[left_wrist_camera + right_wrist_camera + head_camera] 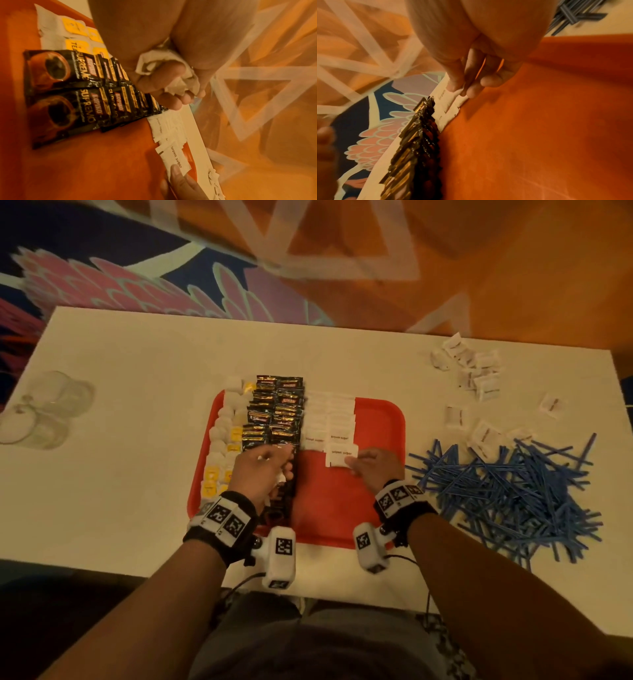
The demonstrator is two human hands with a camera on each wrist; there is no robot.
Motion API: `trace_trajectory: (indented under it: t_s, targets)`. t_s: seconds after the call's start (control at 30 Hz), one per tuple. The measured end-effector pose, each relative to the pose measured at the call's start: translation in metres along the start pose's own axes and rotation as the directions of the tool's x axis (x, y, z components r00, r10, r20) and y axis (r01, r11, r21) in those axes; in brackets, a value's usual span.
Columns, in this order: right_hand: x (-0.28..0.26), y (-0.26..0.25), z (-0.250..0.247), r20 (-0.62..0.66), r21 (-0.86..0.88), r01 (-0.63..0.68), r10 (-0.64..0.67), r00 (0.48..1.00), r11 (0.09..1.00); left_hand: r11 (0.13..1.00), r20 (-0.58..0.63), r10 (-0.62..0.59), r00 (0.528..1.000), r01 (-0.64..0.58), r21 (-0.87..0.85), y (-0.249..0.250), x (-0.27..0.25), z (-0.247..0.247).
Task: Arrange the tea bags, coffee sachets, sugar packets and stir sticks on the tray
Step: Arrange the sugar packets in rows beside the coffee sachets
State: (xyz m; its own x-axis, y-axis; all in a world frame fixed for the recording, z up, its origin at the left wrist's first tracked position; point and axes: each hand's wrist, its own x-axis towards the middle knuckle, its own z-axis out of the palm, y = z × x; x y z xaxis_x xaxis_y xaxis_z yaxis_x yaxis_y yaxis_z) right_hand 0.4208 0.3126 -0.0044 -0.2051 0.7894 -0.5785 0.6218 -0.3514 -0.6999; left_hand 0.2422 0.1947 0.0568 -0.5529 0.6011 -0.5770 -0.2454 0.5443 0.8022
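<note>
fingers of the right hand pinched a brown sugar packet on the red tray. left hand clenched crumpled white packets over the coffee sachets.

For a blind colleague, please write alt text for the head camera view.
Over a red tray, the right hand pinches a brown sugar packet at the near end of a white row, and the left hand grips crumpled white packets. Tea bags and black coffee sachets fill the tray's left side; blue stir sticks lie piled on the table.

Glossy foil coffee sachets, matt paper sugar packets, seemingly plastic tray
</note>
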Motion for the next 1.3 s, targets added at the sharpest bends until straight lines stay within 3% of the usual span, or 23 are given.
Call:
trace_trajectory:
  t_s: [0.3,0.43,0.57,0.67,0.77,0.93,1.1,1.3]
  targets:
    - [0.040,-0.009,0.021,-0.081,-0.105,-0.060,0.052,0.995,0.993,0.999,-0.016,-0.038,0.999,0.038,0.014,-0.005,0.001,-0.028]
    - [0.041,-0.011,0.029,-0.146,-0.199,-0.063,0.034,0.989,0.978,0.999,-0.019,-0.033,0.999,0.034,0.023,-0.004,0.004,-0.032]
    - [0.038,-0.009,0.030,-0.208,-0.179,-0.059,0.021,0.978,0.982,0.999,-0.002,-0.043,0.999,0.043,0.015,-0.005,0.008,-0.036]
    - [0.036,-0.010,0.033,-0.207,-0.270,0.110,-0.170,0.963,0.956,0.998,0.009,-0.055,0.998,0.055,0.007,-0.006,0.008,-0.038]
    - [0.036,-0.014,0.041,-0.091,-0.401,0.311,-0.375,0.923,0.862,0.998,0.011,-0.067,0.998,0.067,0.004,-0.009,0.008,-0.040]
    - [0.040,-0.015,0.047,0.013,-0.445,0.331,-0.363,0.932,0.832,0.998,0.011,-0.066,0.998,0.067,-0.011,-0.013,0.008,-0.048]
    - [0.035,-0.015,0.043,-0.041,-0.420,0.307,-0.356,0.934,0.854,0.996,-0.001,-0.084,0.996,0.084,-0.014,-0.015,0.008,-0.051]
    - [0.009,-0.029,0.027,-0.075,-0.250,0.366,-0.394,0.916,0.897,0.970,0.098,-0.156,0.983,0.172,-0.174,0.003,0.003,-0.030]
